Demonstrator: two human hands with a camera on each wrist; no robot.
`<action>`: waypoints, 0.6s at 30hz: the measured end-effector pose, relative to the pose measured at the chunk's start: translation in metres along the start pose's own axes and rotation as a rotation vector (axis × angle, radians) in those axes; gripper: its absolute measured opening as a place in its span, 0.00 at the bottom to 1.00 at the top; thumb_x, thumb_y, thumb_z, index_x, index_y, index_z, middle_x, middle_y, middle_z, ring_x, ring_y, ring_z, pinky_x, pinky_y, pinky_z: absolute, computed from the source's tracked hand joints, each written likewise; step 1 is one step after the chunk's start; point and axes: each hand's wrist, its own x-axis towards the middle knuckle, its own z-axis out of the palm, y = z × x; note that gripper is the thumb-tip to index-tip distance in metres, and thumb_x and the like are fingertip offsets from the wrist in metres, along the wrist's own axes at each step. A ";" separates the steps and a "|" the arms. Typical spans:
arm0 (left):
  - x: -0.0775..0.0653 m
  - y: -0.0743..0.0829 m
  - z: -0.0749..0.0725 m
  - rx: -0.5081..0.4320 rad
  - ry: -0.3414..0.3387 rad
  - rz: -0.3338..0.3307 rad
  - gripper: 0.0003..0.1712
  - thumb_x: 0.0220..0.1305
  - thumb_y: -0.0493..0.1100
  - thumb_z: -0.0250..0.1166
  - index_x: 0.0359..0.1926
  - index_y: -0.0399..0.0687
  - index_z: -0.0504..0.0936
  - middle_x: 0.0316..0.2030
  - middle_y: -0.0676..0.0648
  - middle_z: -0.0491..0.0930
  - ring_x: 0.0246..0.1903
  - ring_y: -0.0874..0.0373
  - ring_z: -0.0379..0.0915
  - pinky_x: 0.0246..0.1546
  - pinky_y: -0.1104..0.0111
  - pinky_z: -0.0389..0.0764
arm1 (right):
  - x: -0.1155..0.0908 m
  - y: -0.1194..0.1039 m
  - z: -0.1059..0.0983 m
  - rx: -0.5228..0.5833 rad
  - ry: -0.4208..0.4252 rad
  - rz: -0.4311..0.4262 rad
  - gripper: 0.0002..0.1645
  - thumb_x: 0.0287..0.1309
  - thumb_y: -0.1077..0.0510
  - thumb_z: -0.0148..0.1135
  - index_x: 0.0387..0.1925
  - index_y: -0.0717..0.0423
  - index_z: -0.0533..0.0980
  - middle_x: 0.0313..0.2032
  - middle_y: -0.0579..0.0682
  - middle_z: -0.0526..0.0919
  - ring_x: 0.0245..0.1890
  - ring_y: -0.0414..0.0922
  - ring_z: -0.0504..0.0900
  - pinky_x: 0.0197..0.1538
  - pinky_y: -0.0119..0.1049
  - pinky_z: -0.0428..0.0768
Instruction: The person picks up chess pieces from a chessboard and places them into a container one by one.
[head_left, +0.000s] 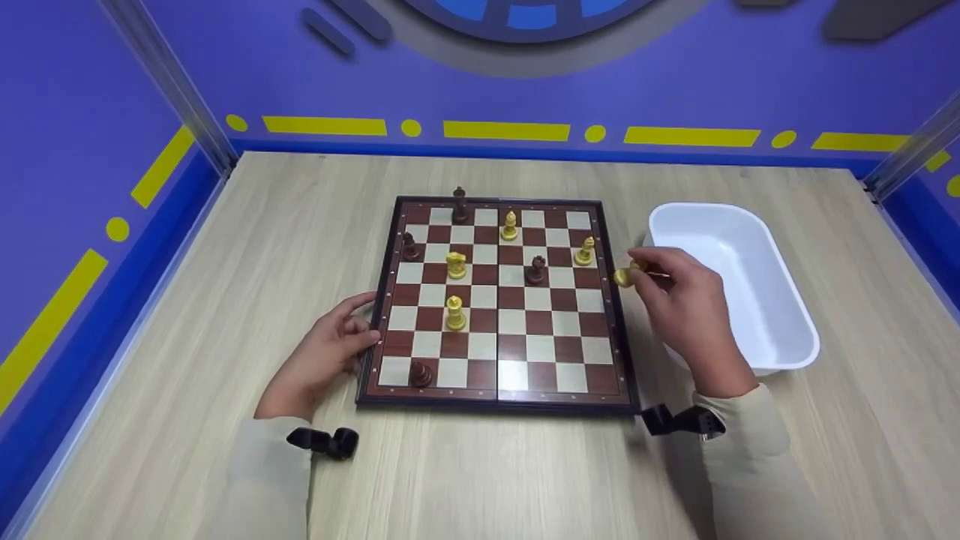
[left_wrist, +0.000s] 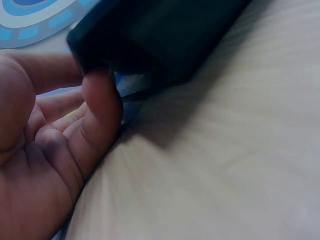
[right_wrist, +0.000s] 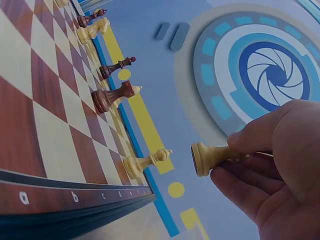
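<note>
A folding chessboard (head_left: pixel 525 367) lies on the table with dark and gold pieces on it. At its left edge, my left hand (head_left: pixel 322 352) grips the frame; the left wrist view shows thumb and fingers on the dark board side (left_wrist: pixel 135 40). Beyond the right edge, my right hand (head_left: pixel 686 307) pinches a gold chess piece (right_wrist: pixel 207 157) above the table, tilted sideways with its base toward the board. Its top is mostly hidden by the fingers. Nearest to it on the board stands a gold bishop (head_left: pixel 585 251).
A white plastic tub (head_left: pixel 806 341) stands right of the board, partly behind my right hand. A gold knight (head_left: pixel 456 264), a tall gold piece (head_left: pixel 454 313), a dark rook (head_left: pixel 536 270) and several other pieces stand upright on squares. Blue panels (head_left: pixel 480 97) enclose the table's back and sides.
</note>
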 end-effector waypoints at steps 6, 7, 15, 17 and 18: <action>0.000 0.001 0.000 -0.004 -0.002 -0.003 0.36 0.67 0.33 0.58 0.73 0.51 0.57 0.30 0.53 0.71 0.22 0.64 0.69 0.16 0.72 0.75 | 0.001 0.003 -0.005 -0.003 0.024 0.000 0.14 0.60 0.66 0.62 0.48 0.61 0.81 0.45 0.57 0.83 0.47 0.51 0.84 0.49 0.31 0.83; -0.001 0.001 0.000 -0.008 -0.002 -0.004 0.36 0.67 0.32 0.58 0.73 0.51 0.57 0.30 0.53 0.71 0.22 0.64 0.69 0.17 0.72 0.75 | 0.001 0.004 -0.005 0.001 0.027 0.000 0.14 0.60 0.66 0.62 0.48 0.60 0.81 0.45 0.57 0.83 0.47 0.51 0.84 0.47 0.25 0.82; 0.000 -0.001 0.000 -0.004 -0.007 -0.006 0.36 0.68 0.32 0.57 0.73 0.51 0.57 0.29 0.53 0.72 0.21 0.64 0.70 0.16 0.73 0.74 | 0.002 0.008 -0.009 0.038 0.066 -0.005 0.14 0.59 0.68 0.62 0.47 0.63 0.82 0.45 0.57 0.84 0.46 0.48 0.83 0.43 0.09 0.73; 0.000 -0.001 0.000 -0.001 -0.003 -0.005 0.36 0.68 0.32 0.57 0.73 0.52 0.57 0.29 0.54 0.72 0.20 0.65 0.69 0.16 0.73 0.74 | 0.003 0.009 -0.011 0.035 0.073 0.004 0.14 0.59 0.68 0.62 0.47 0.63 0.82 0.45 0.57 0.84 0.45 0.42 0.83 0.43 0.09 0.73; 0.000 -0.001 0.000 -0.002 -0.001 -0.005 0.36 0.67 0.32 0.58 0.73 0.52 0.57 0.29 0.54 0.71 0.20 0.65 0.69 0.16 0.74 0.74 | 0.003 0.010 -0.012 0.034 0.077 0.008 0.14 0.59 0.67 0.62 0.47 0.63 0.82 0.45 0.56 0.84 0.44 0.38 0.82 0.43 0.09 0.73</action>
